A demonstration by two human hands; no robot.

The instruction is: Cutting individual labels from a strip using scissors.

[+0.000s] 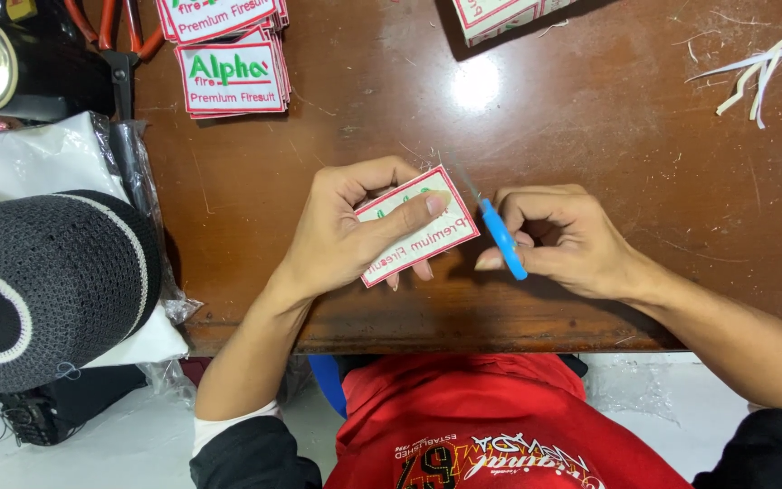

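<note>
Fingers of left hand (pixel 346 237) clamped on a white embroidered patch (pixel 416 237) with red border, held tilted just above the near edge of the brown wooden counter (pixel 590 136). Right hand (pixel 565 240) curled shut round blue-handled snips (pixel 502 237), blade tip at patch's upper right corner. Black-and-white knit cap (pixel 42 285) far left. Stack of matching patches (pixel 231 72) upper left, well apart. White trimmings (pixel 758 68) upper right.
</note>
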